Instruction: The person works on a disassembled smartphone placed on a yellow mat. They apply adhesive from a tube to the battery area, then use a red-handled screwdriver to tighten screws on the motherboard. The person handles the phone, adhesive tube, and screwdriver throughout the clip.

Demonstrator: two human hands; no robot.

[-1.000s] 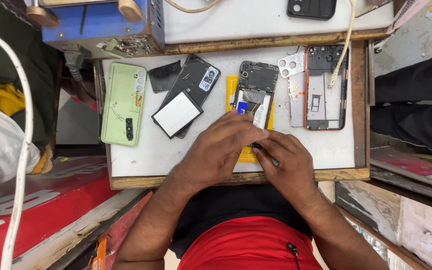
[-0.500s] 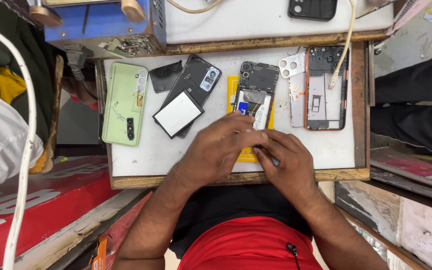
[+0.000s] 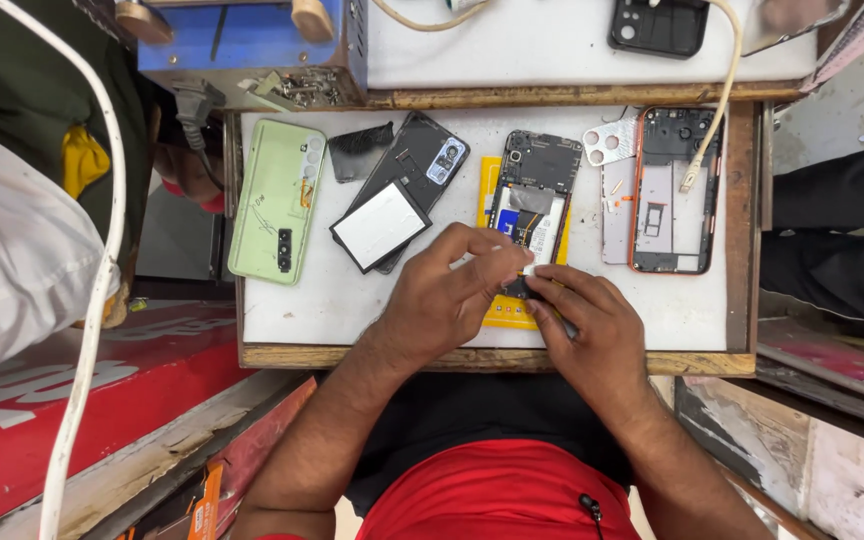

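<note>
An opened phone (image 3: 535,190) with its back off lies on a yellow mat (image 3: 500,312) on the white work board (image 3: 322,300). My left hand (image 3: 447,290) rests over the phone's lower end, fingers pressing on it. My right hand (image 3: 592,325) is beside it, fingers pinched around a thin dark tool (image 3: 562,322) whose tip meets the phone's bottom edge. The lower part of the phone is hidden by both hands.
On the board lie a pale green back cover (image 3: 277,200), a black phone back with a white-faced battery (image 3: 380,225), a black film scrap (image 3: 359,150) and an orange-rimmed phone frame (image 3: 667,190) with a cable. A blue box (image 3: 242,45) and black phone (image 3: 657,25) sit behind.
Both hands stay on the phone's lower end. My left hand's fingers have shifted slightly right, toward my right hand's fingertips.
</note>
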